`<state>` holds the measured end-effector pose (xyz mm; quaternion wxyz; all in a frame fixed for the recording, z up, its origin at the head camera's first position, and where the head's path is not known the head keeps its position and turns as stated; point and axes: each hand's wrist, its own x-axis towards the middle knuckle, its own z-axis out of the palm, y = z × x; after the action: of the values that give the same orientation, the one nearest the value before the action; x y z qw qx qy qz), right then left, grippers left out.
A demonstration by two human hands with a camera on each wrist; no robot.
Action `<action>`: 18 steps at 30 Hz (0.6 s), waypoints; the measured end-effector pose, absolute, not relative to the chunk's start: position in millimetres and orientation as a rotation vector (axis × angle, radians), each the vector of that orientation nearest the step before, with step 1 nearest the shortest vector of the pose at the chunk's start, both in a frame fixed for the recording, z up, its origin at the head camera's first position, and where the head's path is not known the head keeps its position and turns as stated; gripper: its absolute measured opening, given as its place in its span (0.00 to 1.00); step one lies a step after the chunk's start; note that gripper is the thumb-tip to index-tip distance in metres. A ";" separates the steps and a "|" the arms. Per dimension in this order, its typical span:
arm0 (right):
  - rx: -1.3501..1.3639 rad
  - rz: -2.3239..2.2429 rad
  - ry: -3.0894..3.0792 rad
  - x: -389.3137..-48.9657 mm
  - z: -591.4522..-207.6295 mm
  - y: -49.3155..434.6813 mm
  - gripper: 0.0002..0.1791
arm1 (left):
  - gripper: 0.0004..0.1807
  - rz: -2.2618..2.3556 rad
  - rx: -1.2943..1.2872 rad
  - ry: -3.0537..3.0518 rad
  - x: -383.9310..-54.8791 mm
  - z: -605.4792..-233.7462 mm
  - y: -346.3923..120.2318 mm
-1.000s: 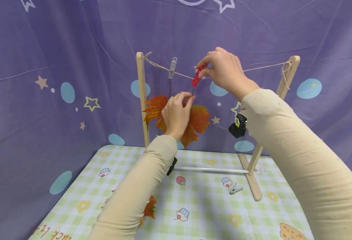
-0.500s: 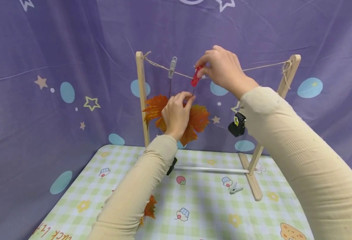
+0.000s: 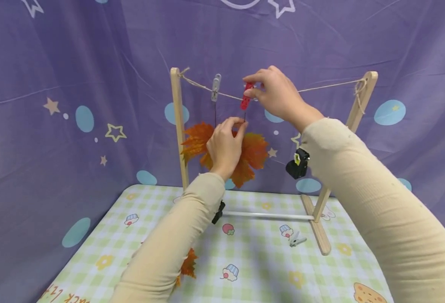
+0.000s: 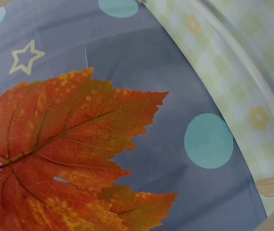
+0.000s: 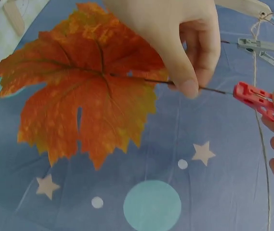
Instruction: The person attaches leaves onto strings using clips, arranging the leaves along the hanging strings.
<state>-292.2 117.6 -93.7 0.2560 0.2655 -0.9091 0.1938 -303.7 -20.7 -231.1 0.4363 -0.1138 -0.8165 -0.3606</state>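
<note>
My left hand pinches the dark stem of an orange autumn leaf between thumb and fingertips. Above it, my right hand grips a red clothespin between thumb and fingers. The clothespin sits at the string, its nose at the tip of the stem. To the left, a grey clothespin is clipped on the string with another leaf hanging by its stem, partly hidden behind my left hand. In the left wrist view, an orange leaf spreads wide.
A wooden post on the left and another post on the right carry the string. A white rod joins them low down. A spare pale clothespin lies on the checked tablecloth. Another leaf is half hidden under my left forearm.
My right hand and the red clothespin have shifted slightly left, and the clothespin stands more upright. The left hand keeps its pinch on the stem, almost unmoved.
</note>
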 end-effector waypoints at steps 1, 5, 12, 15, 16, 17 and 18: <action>0.714 0.560 -2.459 -292.8 -94.8 116.4 0.20 | 0.13 -0.902 -0.284 -2.036 -303.3 -231.5 -20.5; 0.687 0.698 -2.451 -293.6 -96.8 112.5 0.20 | 0.13 -0.905 -0.310 -2.071 -303.1 -232.5 -22.4; 0.632 0.830 -2.468 -288.1 -94.5 115.1 0.22 | 0.15 -0.993 -0.406 -2.076 -301.8 -229.3 -30.3; 0.621 0.848 -2.425 -284.5 -95.8 119.5 0.24 | 0.16 -1.044 -0.445 -2.057 -298.6 -226.8 -31.5; 0.620 0.860 -2.399 -283.3 -96.7 121.1 0.24 | 0.16 -1.062 -0.457 -2.049 -297.2 -226.1 -31.5; 0.619 0.879 -2.373 -281.9 -97.9 122.5 0.24 | 0.16 -1.083 -0.468 -2.042 -295.6 -225.8 -31.5; 0.617 0.900 -2.345 -280.4 -99.2 123.9 0.24 | 0.16 -1.103 -0.478 -2.034 -293.5 -225.6 -31.7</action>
<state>-280.4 123.9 -99.2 0.2742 0.2295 -0.8719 0.3346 -293.5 -31.7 -225.6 0.3799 -0.1872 -0.7964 -0.4318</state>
